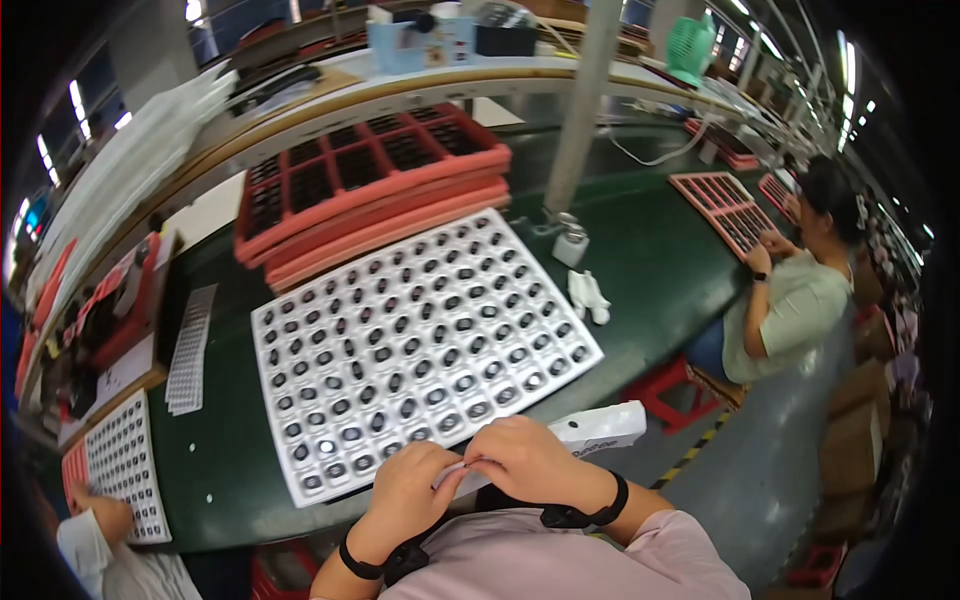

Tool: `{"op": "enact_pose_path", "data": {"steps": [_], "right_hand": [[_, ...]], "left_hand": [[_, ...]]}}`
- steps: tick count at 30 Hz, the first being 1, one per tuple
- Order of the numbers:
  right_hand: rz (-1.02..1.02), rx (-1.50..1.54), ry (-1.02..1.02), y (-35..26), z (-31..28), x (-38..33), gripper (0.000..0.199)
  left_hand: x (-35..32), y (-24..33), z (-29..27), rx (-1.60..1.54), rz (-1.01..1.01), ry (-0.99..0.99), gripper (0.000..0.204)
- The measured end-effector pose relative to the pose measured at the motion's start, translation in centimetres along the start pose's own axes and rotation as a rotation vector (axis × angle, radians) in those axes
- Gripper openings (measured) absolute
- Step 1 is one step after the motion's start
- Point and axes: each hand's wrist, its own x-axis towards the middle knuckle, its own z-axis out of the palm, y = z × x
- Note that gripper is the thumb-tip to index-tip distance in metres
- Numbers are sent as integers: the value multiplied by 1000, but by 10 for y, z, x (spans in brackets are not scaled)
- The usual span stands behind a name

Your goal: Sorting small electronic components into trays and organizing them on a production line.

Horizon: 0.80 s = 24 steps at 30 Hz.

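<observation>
Close in front of my body, my left hand (408, 487) and my right hand (515, 460) meet with their fingertips pinched together. Between them is a white strip (605, 427) with small dark marks, which sticks out past my right hand. Whatever tiny piece may lie at the fingertips is too small to make out. Just beyond my hands lies a large white tray (296, 478), its many pockets holding small dark oval parts (382, 354). Black bands circle both wrists.
Red divided trays (375, 215) are stacked behind the white tray. A small metal-topped bottle (570, 243) and a crumpled white object (588, 297) stand to its right, near a post (585, 110). Co-workers sit at left and right. White perforated sheets (190, 350) lie left.
</observation>
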Motion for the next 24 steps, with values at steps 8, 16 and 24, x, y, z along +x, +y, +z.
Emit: {"op": "enact_pose_path", "data": {"steps": [8, 16, 24], "right_hand": [[59, 70, 19, 21, -2, -35, 12], [32, 292, -29, 33, -3, -35, 17], [38, 291, -40, 33, -14, -35, 19]], "left_hand": [[3, 4, 35, -138, -27, -64, 12], [6, 0, 29, -367, -138, -183, 11], [14, -10, 33, -434, -105, -253, 9]]}}
